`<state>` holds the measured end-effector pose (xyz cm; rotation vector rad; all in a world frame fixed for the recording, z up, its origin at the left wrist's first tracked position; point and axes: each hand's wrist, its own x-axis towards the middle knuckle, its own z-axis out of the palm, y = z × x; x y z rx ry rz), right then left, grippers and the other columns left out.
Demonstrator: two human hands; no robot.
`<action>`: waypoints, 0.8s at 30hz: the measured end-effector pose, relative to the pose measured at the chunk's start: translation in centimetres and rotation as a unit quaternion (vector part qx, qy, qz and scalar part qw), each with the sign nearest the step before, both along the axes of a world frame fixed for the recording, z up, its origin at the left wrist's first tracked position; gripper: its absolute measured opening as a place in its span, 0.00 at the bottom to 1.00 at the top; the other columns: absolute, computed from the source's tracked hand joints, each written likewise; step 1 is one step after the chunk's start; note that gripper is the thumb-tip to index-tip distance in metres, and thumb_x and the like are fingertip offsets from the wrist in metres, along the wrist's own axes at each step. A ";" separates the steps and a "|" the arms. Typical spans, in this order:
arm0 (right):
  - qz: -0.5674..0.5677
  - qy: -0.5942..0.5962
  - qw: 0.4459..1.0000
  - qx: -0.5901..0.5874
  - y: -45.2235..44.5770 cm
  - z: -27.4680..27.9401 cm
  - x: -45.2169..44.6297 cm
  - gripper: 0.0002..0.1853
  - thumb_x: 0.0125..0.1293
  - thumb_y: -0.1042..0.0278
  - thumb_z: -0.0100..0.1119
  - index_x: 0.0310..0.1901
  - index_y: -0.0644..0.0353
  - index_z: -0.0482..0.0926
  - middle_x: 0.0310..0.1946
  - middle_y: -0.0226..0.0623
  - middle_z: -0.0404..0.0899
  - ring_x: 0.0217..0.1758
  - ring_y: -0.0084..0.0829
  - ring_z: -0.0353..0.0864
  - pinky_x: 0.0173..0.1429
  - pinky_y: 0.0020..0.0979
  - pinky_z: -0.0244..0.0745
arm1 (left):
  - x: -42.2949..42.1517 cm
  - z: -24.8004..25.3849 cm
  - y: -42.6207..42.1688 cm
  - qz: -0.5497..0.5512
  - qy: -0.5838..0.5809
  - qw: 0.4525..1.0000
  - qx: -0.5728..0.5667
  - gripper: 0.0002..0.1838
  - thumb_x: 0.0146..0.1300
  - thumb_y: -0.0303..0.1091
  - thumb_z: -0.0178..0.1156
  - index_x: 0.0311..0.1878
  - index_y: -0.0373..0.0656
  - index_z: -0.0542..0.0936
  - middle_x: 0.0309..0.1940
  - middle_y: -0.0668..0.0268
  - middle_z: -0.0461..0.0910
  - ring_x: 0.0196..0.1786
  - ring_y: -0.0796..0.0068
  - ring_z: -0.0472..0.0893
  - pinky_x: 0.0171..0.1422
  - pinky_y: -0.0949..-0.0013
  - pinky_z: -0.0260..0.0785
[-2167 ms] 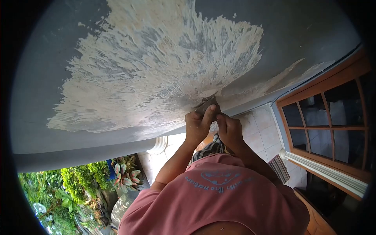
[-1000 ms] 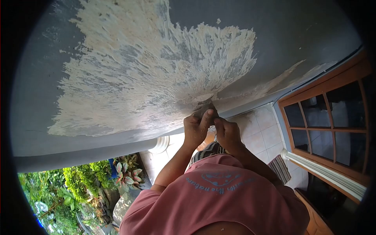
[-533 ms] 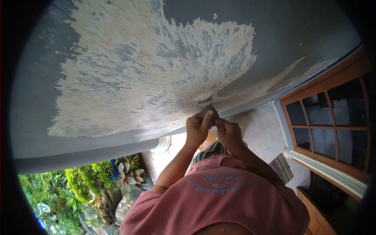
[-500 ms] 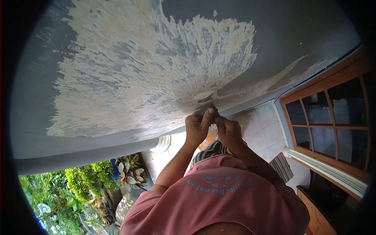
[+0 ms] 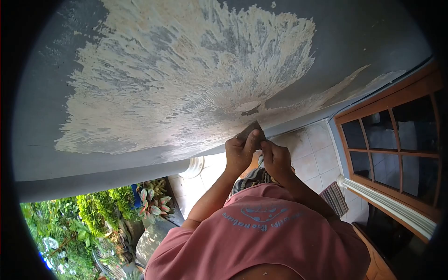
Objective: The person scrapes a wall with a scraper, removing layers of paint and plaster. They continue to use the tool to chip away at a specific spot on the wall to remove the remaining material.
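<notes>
A flat, dark grey scraper blade (image 5: pixel 252 131) is gripped from both sides by my hands. My left hand (image 5: pixel 239 153) closes round its left part, with the thumb lying on the face. The fingertips of my right hand (image 5: pixel 276 159) pinch the lower right edge. Above the blade, the grey wall (image 5: pixel 345 51) bears a wide patch of rough, whitish, flaked surface (image 5: pixel 186 79). A small dark spot (image 5: pixel 250 111) shows beside a pale chip just above the blade. The blade's corner looks slightly apart from the wall.
At the right is a wood-framed window (image 5: pixel 394 149) over a white ledge (image 5: pixel 392 205). Pale floor tiles (image 5: pixel 305 156) and a striped mat (image 5: pixel 334 198) lie below. Green plants (image 5: pixel 98 214) and a white column base (image 5: pixel 192 168) are at the left.
The wall patch has shifted slightly up and right in view. The blade has come down from the dark spot and shows more of its face. Both hands still hold it.
</notes>
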<state>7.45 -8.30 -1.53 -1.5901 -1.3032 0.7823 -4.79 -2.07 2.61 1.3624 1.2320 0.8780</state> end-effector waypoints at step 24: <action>-0.025 -0.032 0.994 0.099 2.5 2.4 -0.7 0.14 0.69 0.60 0.53 0.28 0.58 0.78 0.16 0.44 0.76 0.20 0.48 0.78 0.22 0.41 0.69 | 0.5 2.1 1.2 0.015 -0.109 0.992 0.061 0.20 0.66 0.43 0.61 0.29 0.32 0.81 0.19 0.66 0.80 0.23 0.82 0.76 0.28 0.77 0.68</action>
